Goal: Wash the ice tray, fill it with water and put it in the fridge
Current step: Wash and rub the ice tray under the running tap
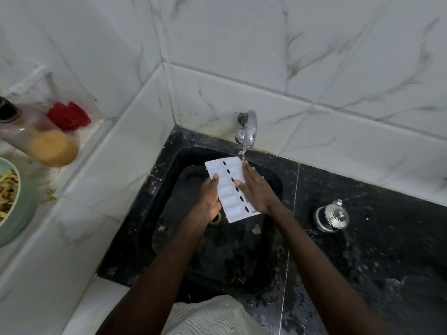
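White ice tray [229, 189] is held over the black sink [169, 170], tilted, its far right corner directly under the water stream [242, 153] falling from the chrome tap [248, 128]. Left hand [209, 200] grips the tray's left long edge, thumb on top and fingers curled beneath. Right hand [255, 187] lies flat on the tray's right side, fingers extended and together, not clenched. Sink drain [215, 217] shows just beyond the tray's near end. A small steel lidded pot [332, 216] stands on the black counter [375, 226], well right of the sink. A green bowl [14, 206] sits on the far left ledge.
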The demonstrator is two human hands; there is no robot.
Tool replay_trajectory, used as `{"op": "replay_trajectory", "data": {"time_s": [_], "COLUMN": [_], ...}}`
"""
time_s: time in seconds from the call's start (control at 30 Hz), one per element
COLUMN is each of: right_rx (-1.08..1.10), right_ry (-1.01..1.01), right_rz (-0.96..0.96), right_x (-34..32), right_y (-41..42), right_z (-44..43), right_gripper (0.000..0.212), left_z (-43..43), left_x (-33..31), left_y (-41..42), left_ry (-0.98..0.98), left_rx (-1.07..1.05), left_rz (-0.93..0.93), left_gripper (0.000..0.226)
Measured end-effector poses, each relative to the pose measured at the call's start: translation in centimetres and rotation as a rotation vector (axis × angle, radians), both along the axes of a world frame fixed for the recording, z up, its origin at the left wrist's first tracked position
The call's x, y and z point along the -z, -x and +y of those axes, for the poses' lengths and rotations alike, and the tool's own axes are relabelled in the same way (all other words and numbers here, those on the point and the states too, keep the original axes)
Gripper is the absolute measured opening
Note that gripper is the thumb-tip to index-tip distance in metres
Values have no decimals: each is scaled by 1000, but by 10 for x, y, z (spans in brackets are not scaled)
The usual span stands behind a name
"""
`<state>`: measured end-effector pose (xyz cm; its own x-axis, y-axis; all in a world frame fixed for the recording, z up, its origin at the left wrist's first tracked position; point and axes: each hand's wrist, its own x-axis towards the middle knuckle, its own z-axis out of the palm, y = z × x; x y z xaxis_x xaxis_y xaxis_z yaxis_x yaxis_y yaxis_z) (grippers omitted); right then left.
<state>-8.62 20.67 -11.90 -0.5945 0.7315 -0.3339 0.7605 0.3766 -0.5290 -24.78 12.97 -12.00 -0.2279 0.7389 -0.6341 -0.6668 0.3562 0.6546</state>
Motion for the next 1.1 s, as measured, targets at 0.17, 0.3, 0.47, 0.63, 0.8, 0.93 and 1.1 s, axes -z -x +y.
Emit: {"op": "replay_trajectory", "data": {"time_s": [0.17, 0.3, 0.47, 0.63, 0.8, 0.93, 1.1], "right_rx": [-17, -64, -174, -222, -156, -175, -223], "right_ry": [-48, -118, -209, -235, -344, -368, -332], "right_rz": [-71, -151, -119, -84, -214, -194, -101], "right_x": [-5, -6, -13, -16, -20, -22, -26], "right_y": [10, 19, 27, 15, 28, 36, 19], "right_z": [34, 45, 25, 0, 38, 41, -10], "right_gripper": [80, 77, 71, 71, 83, 85, 71], "left_z": [-2, 2, 13, 30, 32, 35, 30], "left_x": [-8, -7, -6, 0, -5, -10, 3], "left_y": [-11, -13, -5, 10, -14, -11, 2], "left_ry": [-62, -65, -97, -88, -73, -96, -34], "left_rx": [70, 132, 85, -5, 64, -4, -131], "left_rz": [-33, -40, -25, -27, -37, -59, -25], "left_gripper": [40, 42, 44, 45, 42, 37, 45]}}
